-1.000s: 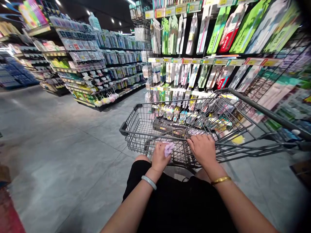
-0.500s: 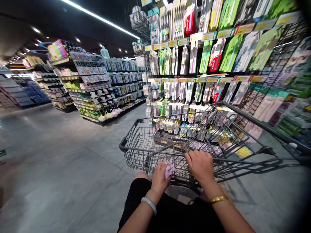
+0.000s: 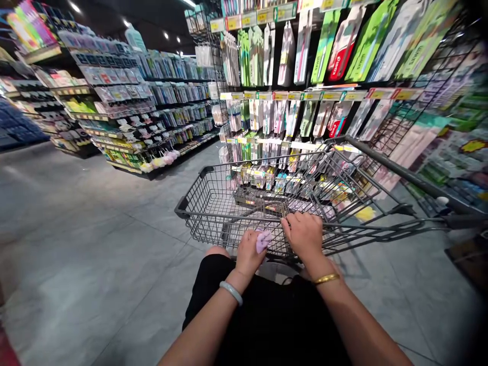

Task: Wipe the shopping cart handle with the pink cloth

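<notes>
- Lilac cloth (image 3: 264, 241): bunched, gripped in left hand (image 3: 248, 251).
- Cart (image 3: 183, 205): right hand (image 3: 305, 236) curled over rim (image 3: 236, 217).
- Progress: both holds made; remainder unclear.

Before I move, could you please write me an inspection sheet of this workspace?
Surface: grey floor with thin lines.
Things: crumpled lilac cloth; grey wire shopping cart.
Clutter: dark object at the right edge, too unclear to name.
Hands: left hand grips the cloth; right hand rests on the cart's near rail.
Cables: nothing seen.
Surroundings: rack of packaged goods beyond the cart; stocked shelves farther left.
</notes>
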Tool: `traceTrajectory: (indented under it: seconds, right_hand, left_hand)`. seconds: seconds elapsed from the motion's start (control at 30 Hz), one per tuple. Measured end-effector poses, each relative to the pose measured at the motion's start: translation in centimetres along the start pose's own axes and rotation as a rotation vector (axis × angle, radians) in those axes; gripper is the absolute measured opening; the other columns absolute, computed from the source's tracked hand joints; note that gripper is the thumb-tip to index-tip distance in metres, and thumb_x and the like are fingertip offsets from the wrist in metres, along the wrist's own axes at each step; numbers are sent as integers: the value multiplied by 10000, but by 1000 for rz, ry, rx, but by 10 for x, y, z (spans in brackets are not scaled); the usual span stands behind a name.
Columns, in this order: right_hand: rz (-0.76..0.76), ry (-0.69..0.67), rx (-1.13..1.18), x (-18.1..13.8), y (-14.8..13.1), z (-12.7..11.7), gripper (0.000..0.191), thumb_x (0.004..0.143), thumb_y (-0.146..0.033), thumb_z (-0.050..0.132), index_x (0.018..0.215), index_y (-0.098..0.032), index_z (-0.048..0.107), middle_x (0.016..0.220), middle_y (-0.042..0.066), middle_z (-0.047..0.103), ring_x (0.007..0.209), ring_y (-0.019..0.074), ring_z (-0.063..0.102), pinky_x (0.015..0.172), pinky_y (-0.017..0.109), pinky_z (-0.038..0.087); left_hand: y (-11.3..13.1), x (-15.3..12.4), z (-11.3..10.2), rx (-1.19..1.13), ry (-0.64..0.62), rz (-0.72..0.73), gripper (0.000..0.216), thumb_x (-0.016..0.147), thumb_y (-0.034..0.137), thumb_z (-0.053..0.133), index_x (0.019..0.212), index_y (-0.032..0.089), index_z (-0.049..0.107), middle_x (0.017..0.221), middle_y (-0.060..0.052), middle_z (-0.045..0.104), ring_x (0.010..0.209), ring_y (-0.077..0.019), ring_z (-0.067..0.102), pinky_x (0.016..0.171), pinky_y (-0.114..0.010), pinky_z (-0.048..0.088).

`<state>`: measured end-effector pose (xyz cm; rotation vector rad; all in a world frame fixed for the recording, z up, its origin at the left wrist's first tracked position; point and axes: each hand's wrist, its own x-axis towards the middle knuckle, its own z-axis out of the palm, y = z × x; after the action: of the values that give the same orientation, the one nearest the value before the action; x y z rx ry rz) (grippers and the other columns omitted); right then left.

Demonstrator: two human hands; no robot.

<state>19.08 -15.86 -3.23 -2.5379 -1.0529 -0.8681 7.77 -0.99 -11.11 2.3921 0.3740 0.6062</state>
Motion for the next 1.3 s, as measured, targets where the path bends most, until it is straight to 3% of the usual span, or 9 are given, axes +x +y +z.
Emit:
traceTrajectory:
  seconds: [0.17,0.4,0.5,0.63,0.73,0.87,0.97,1.13,1.3]
  right_hand:
    - [0,-5,8,-2,1,1,349,985,-405,415,783,-192,605,762,51,597,795,203,440,774,354,216]
    - [1,-2,-2,1,0,-1,360,989,-405,414,772,-190,604,750,50,597,789,203,448,772,356,214]
    - [2,0,-3,1,1,-2,355,985,-406,426,771,-189,608,748,49,599,790,203,455,776,359,215]
    - [6,-17,1,-2,1,-3,357,997,-402,402,790,-199,610,765,46,606,800,207,467,788,373,228]
    - [11,-30,5,-1,2,-2,352,998,-388,397,789,-203,610,769,48,609,806,212,478,788,379,249]
    - [11,-28,54,0,5,-3,329,992,-385,413,832,-206,637,795,57,623,835,219,512,813,389,316]
    - [-8,88,183,-16,4,-6,257,972,-338,465,1099,-213,649,1114,98,637,1082,248,531,971,435,359]
    - [-171,84,504,-73,-15,-2,514,893,-320,601,1390,-303,472,1506,95,376,1381,297,373,1107,543,358]
    - [40,126,743,-80,-16,-2,510,877,-195,586,1359,-325,487,1448,108,383,1325,278,437,1045,493,450]
  left_hand:
    - [32,17,-6,58,92,184,481,722,188,695,1181,240,563,1165,-80,523,1092,-232,523,948,-373,472]
    - [-12,-9,24,199,-87,102,415,725,145,678,1124,230,605,1074,-63,551,1033,-229,537,920,-379,479]
    - [-3,-9,22,153,-34,77,412,721,133,662,1116,230,597,1088,-64,539,1063,-228,537,928,-379,483]
    - [27,9,11,101,94,292,483,738,176,669,1204,231,556,1185,-95,509,1120,-244,510,954,-390,471]
    - [26,12,11,160,35,379,461,757,177,657,1206,227,564,1166,-99,535,1076,-253,521,927,-411,477]
    - [1,-2,25,80,-117,182,420,719,140,676,1122,237,607,1103,-65,571,1047,-232,560,913,-394,491]
    - [-1,-6,26,-137,-51,-59,367,739,186,682,1098,208,608,1083,-63,593,1046,-212,582,952,-380,477]
    - [53,-1,7,-730,-110,-239,476,852,390,590,1280,201,504,1216,-88,630,1104,-204,605,971,-355,477]
    - [96,0,-22,-882,-347,-274,518,949,454,353,1376,198,493,1259,-95,646,1086,-213,632,875,-323,513]
